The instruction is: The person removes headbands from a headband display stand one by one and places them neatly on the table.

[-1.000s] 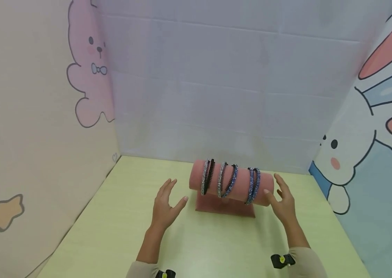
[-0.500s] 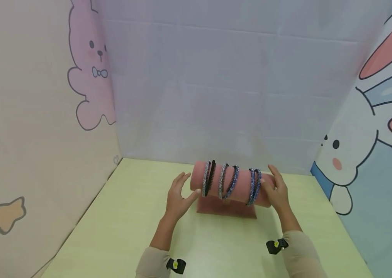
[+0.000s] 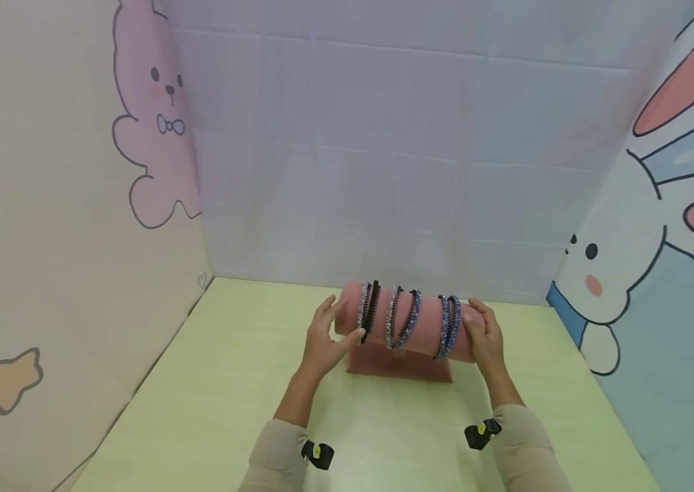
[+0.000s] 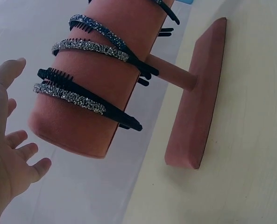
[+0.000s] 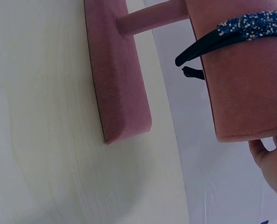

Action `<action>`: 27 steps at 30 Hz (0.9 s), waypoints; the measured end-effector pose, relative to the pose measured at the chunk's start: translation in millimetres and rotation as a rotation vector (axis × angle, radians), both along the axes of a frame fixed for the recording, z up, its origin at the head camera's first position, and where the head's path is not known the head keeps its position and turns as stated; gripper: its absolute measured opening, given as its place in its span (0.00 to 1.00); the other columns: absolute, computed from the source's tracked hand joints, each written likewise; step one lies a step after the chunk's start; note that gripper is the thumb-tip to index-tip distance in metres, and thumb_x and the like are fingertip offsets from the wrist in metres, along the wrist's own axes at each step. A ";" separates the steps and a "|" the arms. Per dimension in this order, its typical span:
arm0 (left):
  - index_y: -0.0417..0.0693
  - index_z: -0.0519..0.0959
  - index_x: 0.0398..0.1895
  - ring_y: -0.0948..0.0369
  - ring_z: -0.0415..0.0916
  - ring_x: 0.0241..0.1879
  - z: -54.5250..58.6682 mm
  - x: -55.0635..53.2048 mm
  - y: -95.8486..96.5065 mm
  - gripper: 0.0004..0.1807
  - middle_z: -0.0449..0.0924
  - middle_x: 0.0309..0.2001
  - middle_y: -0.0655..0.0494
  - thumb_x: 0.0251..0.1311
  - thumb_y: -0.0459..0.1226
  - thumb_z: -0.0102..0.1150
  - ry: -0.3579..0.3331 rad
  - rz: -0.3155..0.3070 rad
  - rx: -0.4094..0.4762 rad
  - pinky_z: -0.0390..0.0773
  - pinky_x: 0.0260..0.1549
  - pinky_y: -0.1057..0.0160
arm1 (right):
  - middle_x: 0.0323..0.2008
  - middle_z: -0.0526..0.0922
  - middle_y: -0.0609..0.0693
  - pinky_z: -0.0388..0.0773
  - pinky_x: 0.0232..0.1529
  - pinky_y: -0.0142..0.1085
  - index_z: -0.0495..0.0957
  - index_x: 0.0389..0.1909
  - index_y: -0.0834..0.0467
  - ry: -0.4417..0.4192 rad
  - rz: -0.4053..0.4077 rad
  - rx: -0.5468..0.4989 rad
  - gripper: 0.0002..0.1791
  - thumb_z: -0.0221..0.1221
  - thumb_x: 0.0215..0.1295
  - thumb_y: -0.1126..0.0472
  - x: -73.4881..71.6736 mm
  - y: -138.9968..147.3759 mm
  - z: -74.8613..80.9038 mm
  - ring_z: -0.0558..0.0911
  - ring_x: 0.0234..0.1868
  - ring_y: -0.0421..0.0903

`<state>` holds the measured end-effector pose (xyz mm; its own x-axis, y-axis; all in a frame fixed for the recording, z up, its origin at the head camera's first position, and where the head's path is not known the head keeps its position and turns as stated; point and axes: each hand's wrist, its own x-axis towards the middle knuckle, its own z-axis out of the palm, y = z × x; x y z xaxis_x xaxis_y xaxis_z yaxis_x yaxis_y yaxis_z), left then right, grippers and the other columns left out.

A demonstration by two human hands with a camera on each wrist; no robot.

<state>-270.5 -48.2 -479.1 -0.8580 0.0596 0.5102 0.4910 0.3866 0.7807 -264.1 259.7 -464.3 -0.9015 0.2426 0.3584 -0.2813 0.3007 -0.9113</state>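
A pink plush headband stand (image 3: 425, 329), a padded roll on a post and flat base (image 3: 398, 362), stands toward the table's back. Several toothed headbands are looped round the roll: a silver glitter one (image 4: 82, 100) beside a plain black one at the left end, a silver (image 3: 390, 318) and blue glitter headband (image 3: 410, 322) mid-roll, and blue glitter ones (image 3: 457, 326) at right. My left hand (image 3: 324, 344) is spread beside the left end, a gap showing in the left wrist view. My right hand (image 3: 487, 342) has its fingertips at the roll's right end, fingers fairly straight.
The pale yellow-green tabletop (image 3: 230, 389) runs under the stand up to a whitish cloth backdrop (image 3: 334, 157). Side panels carry a cartoon rabbit (image 3: 617, 273) on the right and a pink bear (image 3: 152, 137) and star on the left. A black wrist camera (image 3: 318, 454) sits on each cuff.
My left hand has come in from the left to the roll's left end. My right hand has closed in on the right end. The stand and headbands stay in place.
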 end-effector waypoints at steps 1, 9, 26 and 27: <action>0.48 0.70 0.62 0.46 0.60 0.62 0.1 -1.3 -0.6 0.36 0.59 0.66 0.45 0.49 0.46 0.68 -0.001 -0.008 -0.004 0.64 0.53 0.42 | 0.62 0.65 0.63 0.57 0.60 0.40 0.66 0.58 0.68 0.001 -0.003 -0.011 0.21 0.49 0.67 0.65 1.3 -1.2 0.2 0.64 0.61 0.51; 0.51 0.68 0.65 0.48 0.55 0.65 7.4 -11.6 -4.3 0.38 0.55 0.69 0.48 0.48 0.46 0.69 -0.030 -0.097 -0.057 0.62 0.54 0.41 | 0.61 0.68 0.58 0.60 0.57 0.44 0.69 0.56 0.63 0.024 -0.027 -0.009 0.19 0.52 0.65 0.62 -14.3 10.0 -21.6 0.67 0.58 0.50; 0.61 0.60 0.69 0.54 0.38 0.70 29.6 -47.3 -4.7 0.47 0.53 0.70 0.56 0.43 0.48 0.72 -0.197 -0.277 -0.217 0.54 0.59 0.41 | 0.62 0.67 0.56 0.58 0.58 0.51 0.69 0.56 0.59 -0.050 -0.032 -0.017 0.20 0.54 0.65 0.57 -13.6 11.0 -21.4 0.65 0.60 0.55; 0.63 0.60 0.69 0.56 0.37 0.70 31.3 -49.3 -3.9 0.48 0.52 0.70 0.57 0.42 0.48 0.73 -0.214 -0.276 -0.227 0.54 0.59 0.42 | 0.62 0.66 0.57 0.58 0.58 0.52 0.69 0.56 0.60 -0.052 -0.028 -0.023 0.20 0.54 0.65 0.58 -10.1 8.4 -15.9 0.65 0.60 0.56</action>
<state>-319.8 -52.2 -447.8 -0.8794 0.3925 0.2695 0.4363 0.4377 0.7862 -274.2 268.0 -480.2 -0.9115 0.2756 0.3054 -0.2255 0.2862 -0.9313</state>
